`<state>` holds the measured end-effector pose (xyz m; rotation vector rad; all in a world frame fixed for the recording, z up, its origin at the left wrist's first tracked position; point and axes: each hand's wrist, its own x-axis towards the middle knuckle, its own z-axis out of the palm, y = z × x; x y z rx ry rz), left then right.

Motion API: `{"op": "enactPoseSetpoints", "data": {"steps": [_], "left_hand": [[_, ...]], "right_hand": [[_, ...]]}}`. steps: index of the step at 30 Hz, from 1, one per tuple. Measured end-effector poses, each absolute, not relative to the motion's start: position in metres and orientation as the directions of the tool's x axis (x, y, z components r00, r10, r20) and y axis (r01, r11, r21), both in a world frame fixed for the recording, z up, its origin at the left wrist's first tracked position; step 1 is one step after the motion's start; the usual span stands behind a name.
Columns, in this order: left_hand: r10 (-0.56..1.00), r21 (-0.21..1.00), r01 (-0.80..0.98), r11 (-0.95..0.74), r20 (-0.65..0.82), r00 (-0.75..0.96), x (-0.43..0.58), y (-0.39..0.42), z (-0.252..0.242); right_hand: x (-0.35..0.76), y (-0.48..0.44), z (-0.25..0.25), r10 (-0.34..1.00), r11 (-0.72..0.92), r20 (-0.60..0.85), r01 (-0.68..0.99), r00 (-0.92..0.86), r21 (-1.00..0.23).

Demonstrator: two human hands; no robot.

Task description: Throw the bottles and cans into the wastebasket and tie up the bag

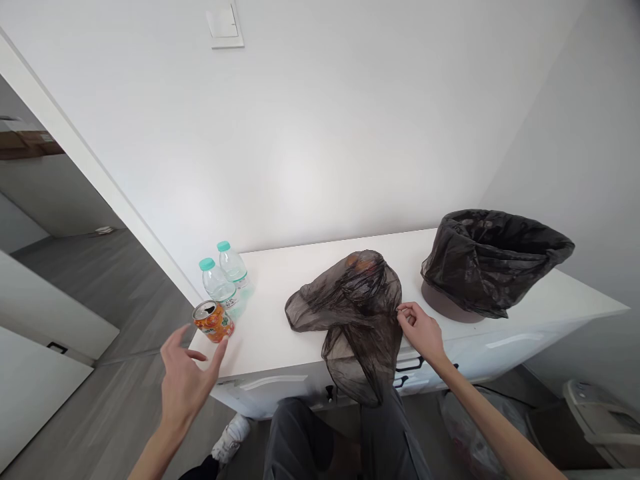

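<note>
The left hand (186, 370) stands spread beside the orange drink can (214, 324) on the desk (270, 300); I'd close that grip gently, keeping the can upright. The right hand (423, 331) pinches the garbage bag (367, 310).

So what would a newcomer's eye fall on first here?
Probably the crumpled dark bag mid-cabinet, drooping over the front edge, with the right hand at its right side. Next, the bright orange can at the cabinet's left end, beside the open left hand, with two clear teal-capped bottles behind it. The bin with its black liner looms at the right.
</note>
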<state>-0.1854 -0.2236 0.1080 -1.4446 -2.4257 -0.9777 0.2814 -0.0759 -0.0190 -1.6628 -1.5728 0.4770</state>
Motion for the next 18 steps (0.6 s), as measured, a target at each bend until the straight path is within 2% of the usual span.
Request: {"op": "enactPoseSetpoints", "data": {"steps": [3, 6, 9, 12, 15, 18], "left_hand": [[0.842, 0.445, 0.895, 0.03, 0.472, -0.263, -0.155, -0.24, 0.099], [0.909, 0.428, 0.865, -0.262, 0.411, 0.072, -0.111, -0.236, 0.089], [0.857, 0.397, 0.785, -0.476, 0.411, 0.311, -0.061, -0.215, 0.084], [0.786, 0.295, 0.747, -0.596, 0.405, 0.467, -0.025, -0.187, 0.084], [0.741, 0.179, 0.73, -0.659, 0.322, 0.59, -0.007, -0.157, 0.086], [0.726, 0.185, 0.708, -0.681, 0.298, 0.62, 0.008, -0.126, 0.083]], "right_hand": [[0.273, -0.089, -0.008, 0.951, 0.157, 0.284, 0.596, 0.126, -0.788], [0.252, -0.111, 0.005, 0.917, 0.344, 0.396, 0.589, -0.046, -0.731], [0.229, -0.127, 0.02, 0.856, 0.507, 0.431, 0.633, -0.286, -0.586], [0.217, -0.128, 0.035, 0.868, 0.494, 0.347, 0.682, -0.355, -0.539], [0.217, -0.122, 0.05, 0.925, 0.38, 0.289, 0.625, -0.247, -0.682], [0.219, -0.121, 0.07, 0.938, 0.335, 0.282, 0.325, -0.201, -0.884]]}}
